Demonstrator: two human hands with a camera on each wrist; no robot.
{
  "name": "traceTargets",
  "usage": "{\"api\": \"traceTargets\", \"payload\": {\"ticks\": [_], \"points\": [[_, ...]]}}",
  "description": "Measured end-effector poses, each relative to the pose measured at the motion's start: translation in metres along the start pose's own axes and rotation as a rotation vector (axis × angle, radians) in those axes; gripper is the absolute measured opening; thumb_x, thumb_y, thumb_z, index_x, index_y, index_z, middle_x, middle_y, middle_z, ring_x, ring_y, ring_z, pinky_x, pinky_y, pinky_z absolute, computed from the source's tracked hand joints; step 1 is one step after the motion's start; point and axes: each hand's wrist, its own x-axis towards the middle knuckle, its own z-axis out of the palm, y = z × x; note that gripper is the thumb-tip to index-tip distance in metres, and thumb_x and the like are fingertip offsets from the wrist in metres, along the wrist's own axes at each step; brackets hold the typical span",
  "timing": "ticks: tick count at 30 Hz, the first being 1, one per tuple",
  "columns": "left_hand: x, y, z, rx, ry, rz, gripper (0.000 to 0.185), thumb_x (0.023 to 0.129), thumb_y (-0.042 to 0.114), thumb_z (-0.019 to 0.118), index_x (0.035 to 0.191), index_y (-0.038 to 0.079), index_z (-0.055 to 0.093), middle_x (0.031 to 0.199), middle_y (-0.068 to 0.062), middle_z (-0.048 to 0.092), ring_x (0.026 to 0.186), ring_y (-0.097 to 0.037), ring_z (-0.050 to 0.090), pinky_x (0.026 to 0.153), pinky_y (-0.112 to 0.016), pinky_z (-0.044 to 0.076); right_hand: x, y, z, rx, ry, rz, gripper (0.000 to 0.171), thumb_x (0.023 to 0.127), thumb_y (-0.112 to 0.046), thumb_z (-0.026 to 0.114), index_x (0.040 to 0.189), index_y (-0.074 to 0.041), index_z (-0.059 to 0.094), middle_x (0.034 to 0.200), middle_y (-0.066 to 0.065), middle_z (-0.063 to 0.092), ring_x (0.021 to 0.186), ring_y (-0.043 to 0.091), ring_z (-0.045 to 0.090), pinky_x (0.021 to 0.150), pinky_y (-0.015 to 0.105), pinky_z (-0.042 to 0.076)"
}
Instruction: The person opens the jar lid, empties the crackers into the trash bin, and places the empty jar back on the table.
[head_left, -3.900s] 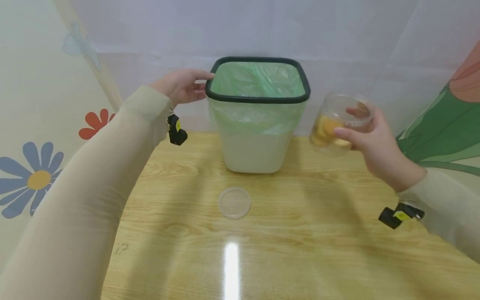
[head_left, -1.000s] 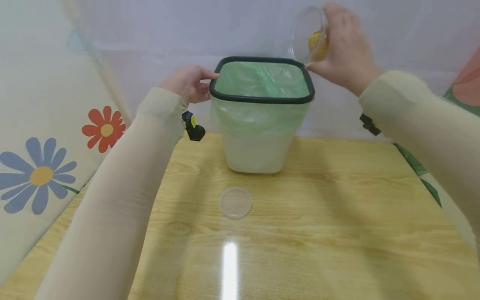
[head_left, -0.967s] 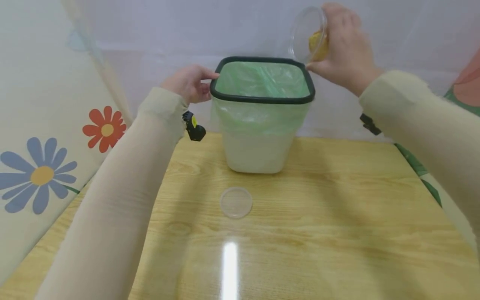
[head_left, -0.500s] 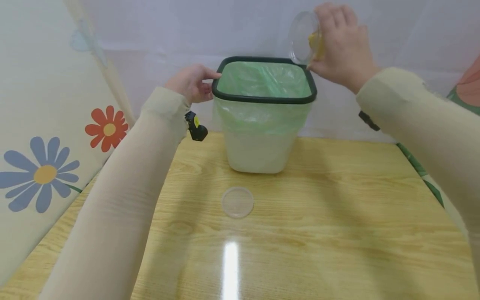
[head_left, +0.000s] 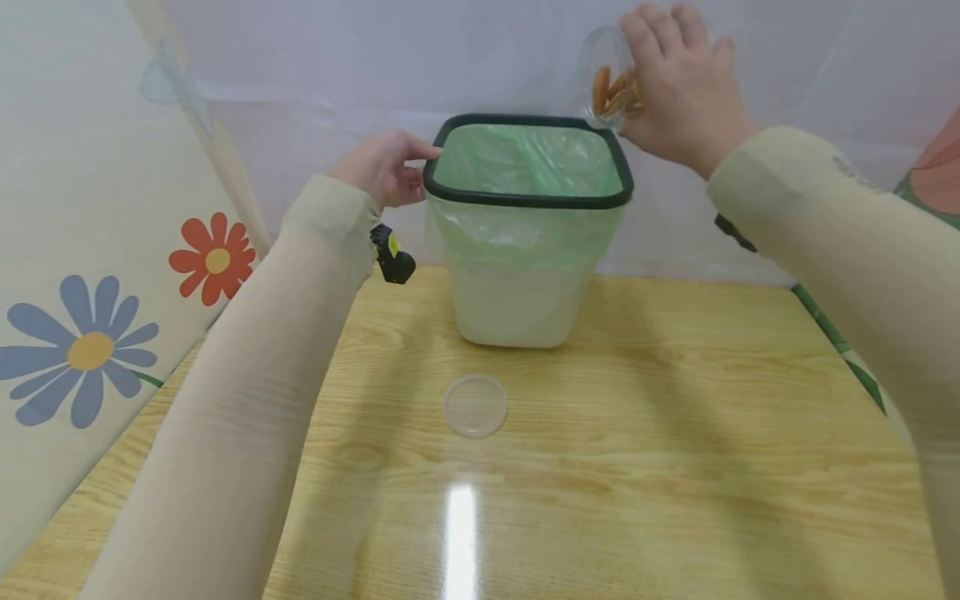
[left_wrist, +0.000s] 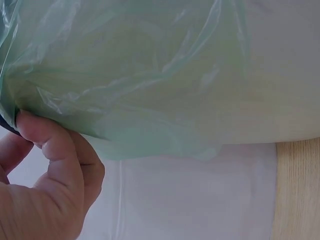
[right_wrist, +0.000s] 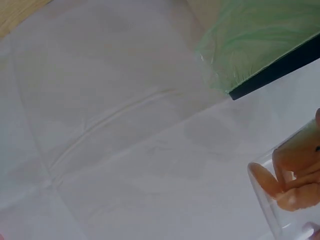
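The left hand (head_left: 386, 169) grips the dark rim (head_left: 528, 200) of the bin (head_left: 517, 300) at its left side; the left wrist view shows fingers bent over the green liner (head_left: 517, 158) there. The right hand (head_left: 686, 96) is wrapped round a clear jar (head_left: 611, 58), which it holds tipped on its side by the bin's far right corner, one round end facing left. Several orange-brown pieces (head_left: 602, 90) lie inside the jar, heaped near the palm. In the head view the jar's lower edge overlaps the rim — whether they touch is hard to tell. The bin stands upright on a wood-grain table (head_left: 637, 500), and a clear round lid (head_left: 476, 406) lies flat in front of it. Both arms have pale sleeves, with a small black camera (head_left: 394, 254) at the left wrist. Behind hangs a white cloth (head_left: 375, 58); to the left, a blue flower (head_left: 90, 351) and a red flower (head_left: 217, 260) decorate the wall.
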Motion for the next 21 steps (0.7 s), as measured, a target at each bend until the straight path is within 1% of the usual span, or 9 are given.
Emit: {"api": "traceTargets", "payload": {"ticks": [2,5,8,12,15,18,21], "points": [[-0.0008,-0.0002,0.0002,0.0,0.0,0.003,0.019,0.097,0.008,0.058,0.115,0.011,0.061,0.091,-0.006,0.056,0.068,-0.015,0.052,0.046,-0.028,0.039,0.0009,-0.0006,-0.0003,-0.014,-0.012,-0.001,0.081,0.088,-0.019,0.067,0.15,-0.002,0.019,0.153,0.022,0.024,0.141,0.042,0.017,0.097,0.075,0.027],[-0.0012,-0.0007,-0.0001,0.004,-0.006,0.002,0.019,0.097,0.008,0.058,0.116,0.01,0.061,0.09,-0.007,0.056,0.066,-0.016,0.052,0.045,-0.028,0.039,0.0016,-0.0009,-0.0005,-0.031,-0.008,-0.015,0.081,0.087,-0.019,0.068,0.15,-0.001,0.02,0.153,0.023,0.025,0.141,0.043,0.018,0.096,0.076,0.027],[-0.0016,-0.0017,0.0001,0.014,-0.008,0.011,0.022,0.097,0.008,0.058,0.119,0.012,0.059,0.094,-0.006,0.056,0.067,-0.016,0.053,0.045,-0.028,0.041,0.0029,-0.0015,-0.0011,-0.05,-0.034,-0.012,0.079,0.089,-0.018,0.065,0.151,-0.001,0.018,0.154,0.023,0.022,0.141,0.044,0.016,0.096,0.077,0.026],[-0.0023,-0.0021,0.0004,0.027,-0.012,0.023,0.031,0.098,0.007,0.057,0.127,0.017,0.054,0.103,-0.006,0.056,0.067,-0.016,0.055,0.046,-0.027,0.044,0.0039,-0.0011,-0.0015,-0.068,-0.064,-0.006,0.079,0.09,-0.018,0.062,0.151,-0.001,0.016,0.155,0.023,0.02,0.142,0.044,0.013,0.097,0.078,0.024],[-0.0021,-0.0016,0.0006,0.027,-0.015,0.017,0.034,0.098,0.008,0.056,0.13,0.019,0.053,0.103,-0.006,0.056,0.065,-0.017,0.056,0.047,-0.028,0.045,0.0041,0.0007,-0.001,-0.057,-0.053,-0.01,0.081,0.088,-0.019,0.064,0.151,-0.001,0.017,0.154,0.023,0.022,0.142,0.044,0.013,0.096,0.079,0.023],[-0.0013,-0.0012,0.0011,0.018,-0.007,0.009,0.033,0.098,0.008,0.057,0.13,0.016,0.055,0.098,-0.007,0.057,0.062,-0.017,0.055,0.046,-0.029,0.044,0.0047,0.0018,-0.0002,-0.044,-0.044,-0.012,0.083,0.086,-0.019,0.066,0.151,-0.001,0.018,0.153,0.023,0.022,0.142,0.045,0.013,0.096,0.079,0.022],[-0.0009,-0.0013,0.0012,0.009,-0.004,0.005,0.028,0.098,0.008,0.057,0.125,0.014,0.057,0.093,-0.007,0.056,0.066,-0.016,0.054,0.046,-0.029,0.042,0.0052,0.0029,0.0005,-0.048,-0.041,-0.018,0.082,0.086,-0.019,0.065,0.151,-0.002,0.018,0.154,0.023,0.023,0.142,0.046,0.014,0.096,0.079,0.021]]}}
